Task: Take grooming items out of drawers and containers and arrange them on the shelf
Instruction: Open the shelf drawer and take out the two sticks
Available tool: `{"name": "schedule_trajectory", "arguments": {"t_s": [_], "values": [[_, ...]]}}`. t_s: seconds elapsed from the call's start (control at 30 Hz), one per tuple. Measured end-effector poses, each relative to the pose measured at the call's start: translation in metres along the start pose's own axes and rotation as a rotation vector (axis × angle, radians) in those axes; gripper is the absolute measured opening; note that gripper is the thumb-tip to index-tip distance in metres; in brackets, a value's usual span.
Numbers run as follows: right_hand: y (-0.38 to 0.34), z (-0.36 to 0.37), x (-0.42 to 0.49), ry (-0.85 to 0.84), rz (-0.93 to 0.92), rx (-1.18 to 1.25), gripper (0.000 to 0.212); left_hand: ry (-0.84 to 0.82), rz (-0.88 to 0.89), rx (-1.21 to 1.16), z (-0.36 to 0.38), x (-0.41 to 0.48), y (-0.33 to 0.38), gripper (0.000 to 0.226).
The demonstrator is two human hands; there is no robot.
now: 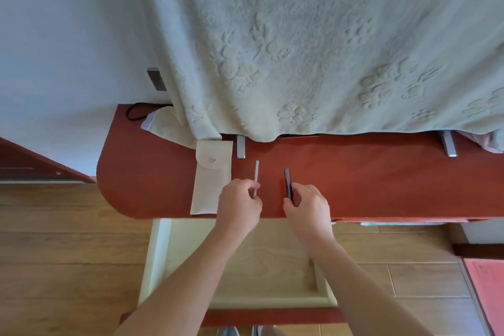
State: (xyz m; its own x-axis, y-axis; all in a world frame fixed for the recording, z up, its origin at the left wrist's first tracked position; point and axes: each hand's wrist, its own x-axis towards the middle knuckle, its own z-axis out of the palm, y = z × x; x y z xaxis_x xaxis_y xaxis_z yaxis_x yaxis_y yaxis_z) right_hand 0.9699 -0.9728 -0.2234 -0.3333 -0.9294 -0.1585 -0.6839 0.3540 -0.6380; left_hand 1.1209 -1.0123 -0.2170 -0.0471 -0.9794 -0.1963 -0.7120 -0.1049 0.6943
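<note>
While the left hand (pixel 240 204) pinches a thin silver tool (pixel 256 172) and the right hand (pixel 306 206) grips a dark tool (pixel 287 180), both tools point toward 12 o'clock over the red shelf (pixel 381 185).

Pouch (pixel 211 177) left on shelf (pixel 381 185); thin stick (pixel 257 169) beside it, flat bar (pixel 287 180) further right; drawer (pixel 158 262) below; towel (pixel 300 49) behind.

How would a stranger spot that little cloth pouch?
Start at the long red shelf under the hanging pale towel. Near its rounded left end, just left of the left hand, lies a flat cream pouch. Unlike the slim silver stick and dark bar nearby, it is broad fabric with a flap and one snap button.
</note>
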Motion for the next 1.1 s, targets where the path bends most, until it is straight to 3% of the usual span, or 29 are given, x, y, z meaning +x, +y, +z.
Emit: {"name": "schedule_trajectory", "arguments": {"t_s": [0.4, 1.1], "values": [[0.004, 0.013, 0.05, -0.074, -0.003, 0.011, 0.038, -0.013, -0.076, 0.023, 0.035, 0.045, 0.001, 0.03], [0.012, 0.022, 0.055, -0.065, 0.04, -0.035, 0.042, 0.03, -0.021, 0.116, 0.045, 0.046, -0.001, 0.043]]}}
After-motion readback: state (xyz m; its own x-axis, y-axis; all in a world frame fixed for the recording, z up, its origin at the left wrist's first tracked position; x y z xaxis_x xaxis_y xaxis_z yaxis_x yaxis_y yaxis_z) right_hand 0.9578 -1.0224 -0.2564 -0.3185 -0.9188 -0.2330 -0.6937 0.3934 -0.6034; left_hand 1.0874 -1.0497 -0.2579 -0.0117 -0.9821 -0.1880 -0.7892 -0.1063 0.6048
